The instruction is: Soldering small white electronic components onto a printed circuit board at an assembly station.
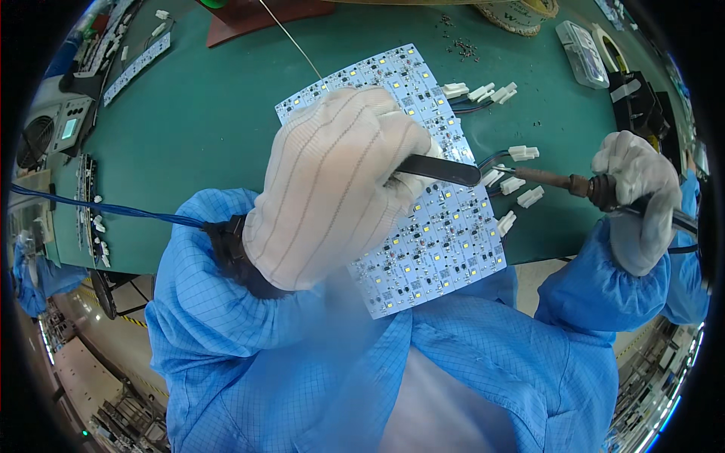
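Observation:
A white LED circuit board [445,241] lies tilted on the green table and reaches over its near edge. Above its middle is my left hand [336,174], in a white striped glove, closed around black tweezers [442,170]. Their rounded end points right; their tips are hidden by the hand. To the right of the board, my gloved right hand [642,185] grips a soldering iron [555,179], its thin tip pointing left, close to the tweezers' end and the board's right edge. Along that edge, dark wires end in several white connectors [522,153].
Thin solder wire [293,39] runs down from a brown stand [264,16] to the board's top edge. Far right are a clear plastic box [581,54] and a tape roll [608,49]. Left stand a grey device [57,124] and narrow LED strips [138,68]. A blue cord [113,209] reaches my left wrist.

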Available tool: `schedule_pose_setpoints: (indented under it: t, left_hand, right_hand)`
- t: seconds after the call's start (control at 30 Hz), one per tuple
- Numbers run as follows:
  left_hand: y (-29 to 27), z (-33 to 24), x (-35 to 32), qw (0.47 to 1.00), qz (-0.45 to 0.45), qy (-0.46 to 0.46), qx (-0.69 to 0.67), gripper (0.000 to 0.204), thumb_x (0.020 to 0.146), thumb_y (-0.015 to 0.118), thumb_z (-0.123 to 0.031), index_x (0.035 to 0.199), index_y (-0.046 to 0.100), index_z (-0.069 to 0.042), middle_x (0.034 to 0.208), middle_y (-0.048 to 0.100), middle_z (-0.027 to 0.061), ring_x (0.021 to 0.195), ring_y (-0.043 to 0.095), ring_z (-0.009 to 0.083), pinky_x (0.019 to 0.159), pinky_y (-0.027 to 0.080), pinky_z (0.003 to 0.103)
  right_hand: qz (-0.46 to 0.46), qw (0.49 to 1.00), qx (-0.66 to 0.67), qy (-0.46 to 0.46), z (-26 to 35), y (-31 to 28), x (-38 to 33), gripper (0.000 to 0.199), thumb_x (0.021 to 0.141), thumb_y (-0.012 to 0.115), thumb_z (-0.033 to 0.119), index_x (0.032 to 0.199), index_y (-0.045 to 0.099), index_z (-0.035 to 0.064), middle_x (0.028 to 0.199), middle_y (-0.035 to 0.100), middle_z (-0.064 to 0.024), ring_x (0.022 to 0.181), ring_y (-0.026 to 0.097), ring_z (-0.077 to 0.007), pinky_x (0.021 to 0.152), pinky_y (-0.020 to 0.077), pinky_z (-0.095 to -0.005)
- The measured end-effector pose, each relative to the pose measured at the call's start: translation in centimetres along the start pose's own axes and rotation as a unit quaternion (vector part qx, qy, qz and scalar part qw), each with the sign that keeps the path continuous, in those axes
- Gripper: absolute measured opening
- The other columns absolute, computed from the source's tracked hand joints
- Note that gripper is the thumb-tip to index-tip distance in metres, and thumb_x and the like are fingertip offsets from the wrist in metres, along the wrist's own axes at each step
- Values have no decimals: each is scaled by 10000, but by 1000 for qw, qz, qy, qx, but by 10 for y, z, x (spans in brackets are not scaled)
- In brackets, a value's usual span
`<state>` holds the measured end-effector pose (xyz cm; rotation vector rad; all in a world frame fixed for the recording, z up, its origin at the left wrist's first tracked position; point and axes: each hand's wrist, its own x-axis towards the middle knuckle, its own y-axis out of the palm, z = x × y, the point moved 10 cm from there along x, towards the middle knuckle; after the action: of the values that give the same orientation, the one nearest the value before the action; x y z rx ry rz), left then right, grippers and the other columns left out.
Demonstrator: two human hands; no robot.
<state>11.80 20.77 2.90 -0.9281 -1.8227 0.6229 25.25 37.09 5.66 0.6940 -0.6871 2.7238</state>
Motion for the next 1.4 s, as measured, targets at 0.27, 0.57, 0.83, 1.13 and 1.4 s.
schedule_pose_setpoints:
  t: [0.27, 0.57, 0.83, 1.13, 1.4]
  left_hand:
    - [5, -3, 1, 999, -10, 21, -26, 234, 587, 787, -69, 783, 669, -118, 701, 578, 47, 675, 584, 242, 631, 470, 355]
    - [6, -2, 0, 999, -5, 18, -28, 229, 583, 781, -63, 773, 664, -113, 679, 560, 44, 659, 571, 238, 612, 460, 351]
    - [7, -3, 1, 999, 1, 25, -29, 235, 571, 774, -60, 767, 663, -125, 665, 554, 36, 655, 572, 237, 609, 457, 346]
    - [-9, 1, -1, 997, -51, 36, -35, 249, 602, 836, -102, 785, 667, -120, 683, 611, 7, 579, 564, 185, 540, 438, 315]
    - [-19, 10, 4, 998, -60, -26, -19, 222, 675, 779, -88, 848, 643, -58, 697, 582, 54, 552, 527, 142, 519, 412, 264]
  right_hand:
    - [-112, 981, 16, 155, -23, -5, -8, 449, 997, 429, 388, 871, 605, -5, 794, 656, -135, 651, 604, -160, 470, 444, -207]
    - [-101, 974, 32, 199, -32, 6, -9, 405, 962, 491, 396, 803, 583, 36, 753, 553, -81, 638, 487, -159, 499, 376, -253]
    - [-76, 985, 26, 151, -27, 4, -1, 416, 983, 467, 391, 854, 608, 21, 790, 604, -99, 629, 539, -153, 498, 412, -243]
    - [-188, 761, -620, 33, -46, -73, -11, 292, 1007, 426, 156, 1200, 609, 35, 1077, 644, -99, 1001, 610, -171, 921, 460, -295]
    - [-167, 848, -485, 130, -80, -70, -17, 398, 1000, 448, 320, 1254, 588, 47, 1147, 639, -73, 1037, 594, -147, 895, 456, -262]
